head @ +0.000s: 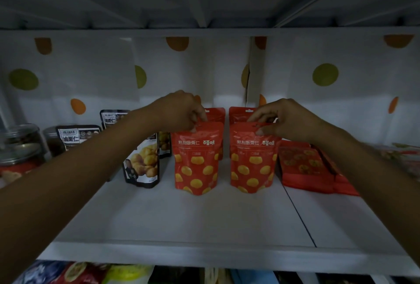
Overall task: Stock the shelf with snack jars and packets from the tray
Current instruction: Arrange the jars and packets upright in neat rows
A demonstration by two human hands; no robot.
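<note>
White back wall [295, 92] (coloured dots), dim light

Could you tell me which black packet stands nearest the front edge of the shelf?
The black packet showing yellow chestnuts, just left of the red pouch the left hand pinches; the other black packets stand farther back.

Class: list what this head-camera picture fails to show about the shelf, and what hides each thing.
Head view:
Rear red packets: only tops show behind the two front red packets.
Black packet: partly hidden by the left forearm.
Jars, far left: blurred, contents unclear.
Lower-shelf goods: cut by bottom edge.
Tray: out of frame.
</note>
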